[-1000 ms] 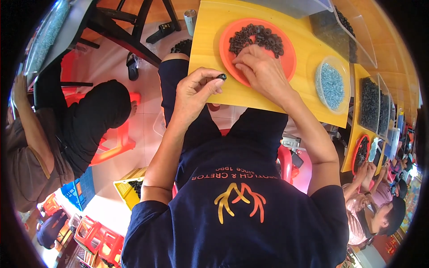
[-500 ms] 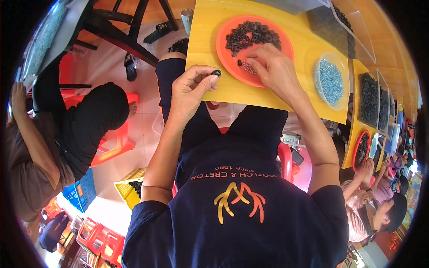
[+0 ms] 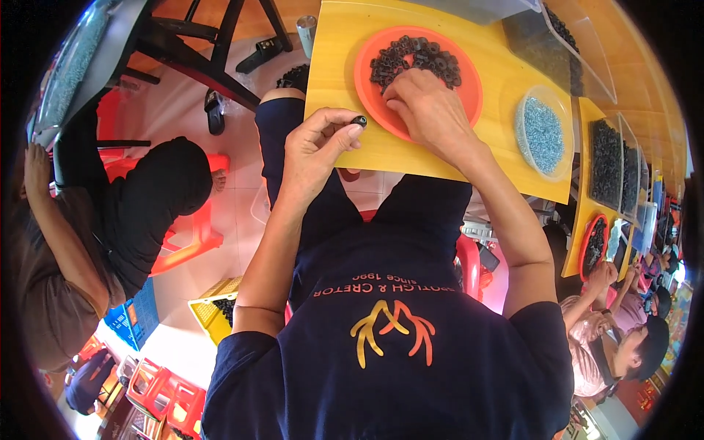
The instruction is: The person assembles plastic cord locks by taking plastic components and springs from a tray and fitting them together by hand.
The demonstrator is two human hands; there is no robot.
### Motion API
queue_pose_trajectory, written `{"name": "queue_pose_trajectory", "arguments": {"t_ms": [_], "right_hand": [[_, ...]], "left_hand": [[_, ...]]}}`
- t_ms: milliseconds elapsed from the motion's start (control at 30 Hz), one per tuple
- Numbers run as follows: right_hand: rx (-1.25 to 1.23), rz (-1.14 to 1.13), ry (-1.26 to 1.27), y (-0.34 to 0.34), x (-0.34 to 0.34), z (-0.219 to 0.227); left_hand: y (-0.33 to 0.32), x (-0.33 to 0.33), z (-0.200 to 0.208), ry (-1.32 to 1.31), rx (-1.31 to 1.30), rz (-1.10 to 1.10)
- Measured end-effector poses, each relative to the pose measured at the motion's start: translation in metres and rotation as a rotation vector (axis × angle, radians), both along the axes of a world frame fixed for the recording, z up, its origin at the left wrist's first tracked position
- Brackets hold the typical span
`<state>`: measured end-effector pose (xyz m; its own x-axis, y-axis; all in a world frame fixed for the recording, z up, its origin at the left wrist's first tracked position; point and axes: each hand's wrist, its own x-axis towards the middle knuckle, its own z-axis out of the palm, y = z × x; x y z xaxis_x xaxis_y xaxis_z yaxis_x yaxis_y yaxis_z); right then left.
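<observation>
My left hand (image 3: 317, 144) is beside the yellow table's near edge, thumb and fingers pinched round a small black ring-like plastic part (image 3: 359, 121) with a hole in its end. My right hand (image 3: 433, 110) reaches over a round orange-red plate (image 3: 471, 92) and covers its near part. Its fingers curl down at the edge of a heap of black plastic parts (image 3: 411, 53). Whatever lies under the fingertips is hidden from me.
A clear round bowl (image 3: 543, 136) of small silvery pieces stands right of the plate. Clear bins of black parts (image 3: 607, 158) stand at the right. A person (image 3: 70, 271) sits at the left; others sit along the right. A yellow crate (image 3: 213, 308) is low left.
My right hand has shifted left over the plate, covering the small metal pieces and loose black part seen before. My left hand has barely moved, still pinching its black part.
</observation>
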<state>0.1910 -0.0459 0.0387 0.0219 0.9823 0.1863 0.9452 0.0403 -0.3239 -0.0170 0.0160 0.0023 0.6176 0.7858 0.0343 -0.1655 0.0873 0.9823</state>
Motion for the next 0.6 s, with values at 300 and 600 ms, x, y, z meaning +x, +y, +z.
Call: {"name": "queue_pose_trajectory", "arguments": {"t_ms": [300,600], "right_hand": [[-0.150,-0.045,1.029,-0.018,0.002,0.030],[-0.247,-0.017,1.178,-0.029,-0.002,0.045]], "left_hand": [[-0.001,0.015,0.010,-0.033,-0.062,-0.087],[0.001,0.019,0.013,-0.083,-0.132,-0.213]]}}
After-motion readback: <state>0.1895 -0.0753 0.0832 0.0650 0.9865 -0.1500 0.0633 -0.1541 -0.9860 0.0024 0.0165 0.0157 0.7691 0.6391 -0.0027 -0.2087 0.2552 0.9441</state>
